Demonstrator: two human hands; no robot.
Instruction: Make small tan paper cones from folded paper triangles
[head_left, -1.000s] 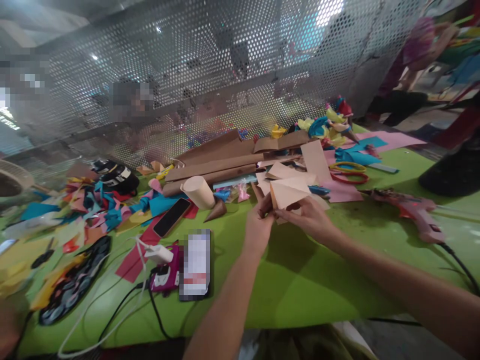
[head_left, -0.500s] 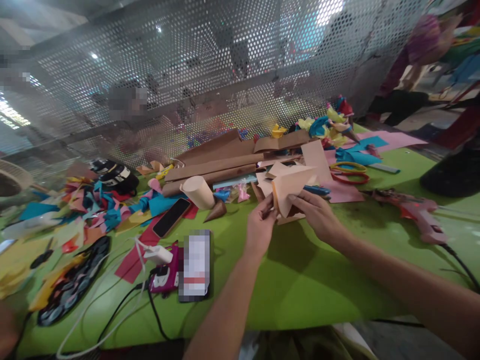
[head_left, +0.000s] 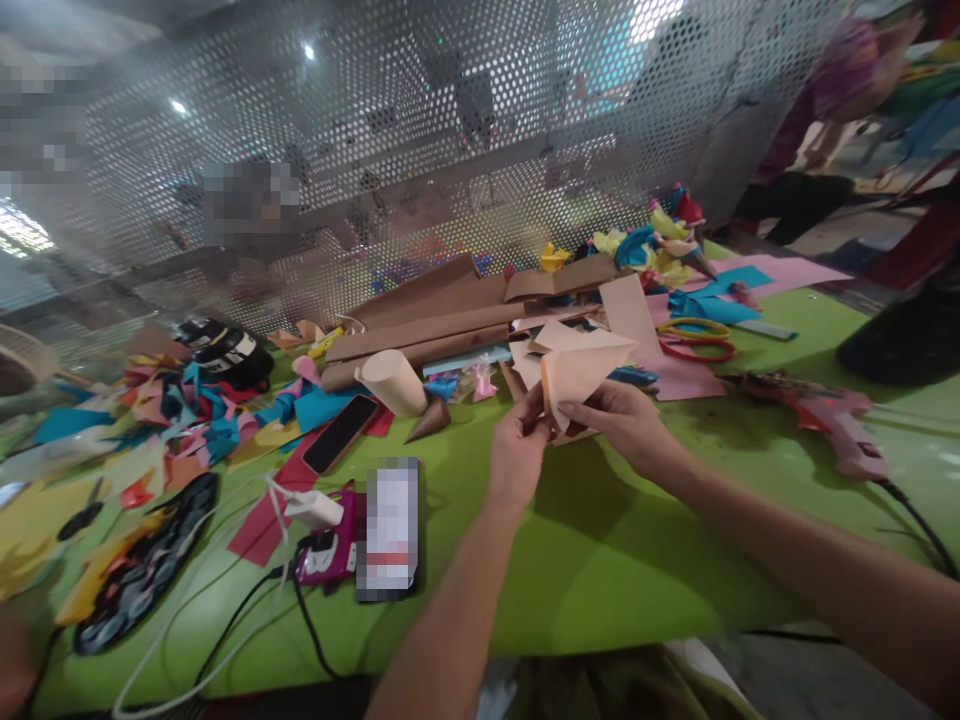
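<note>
Between my two hands is a piece of light peach paper (head_left: 585, 372), partly rolled into a cone shape and raised above the green table. My left hand (head_left: 519, 445) is closed on its left edge, fingers pinching near the lower end. My right hand (head_left: 626, 425) grips its lower right side, thumb pressed against the paper. Behind it lie more pale paper sheets (head_left: 624, 305). A small brown paper cone (head_left: 429, 420) and a peach paper tube (head_left: 393, 382) are left of my hands.
A pink glue gun (head_left: 832, 415) with a cord lies right, near red and yellow scissors (head_left: 697, 340). Phones (head_left: 341, 435), a magenta power strip (head_left: 330, 550) and cables lie left. Colourful paper scraps (head_left: 217, 410) cover the far left. Brown paper (head_left: 427, 335) lies along the mesh panel (head_left: 450, 130).
My right thumb and fingers have slid down and left along the paper, toward my left hand. The paper stays held in both hands.
</note>
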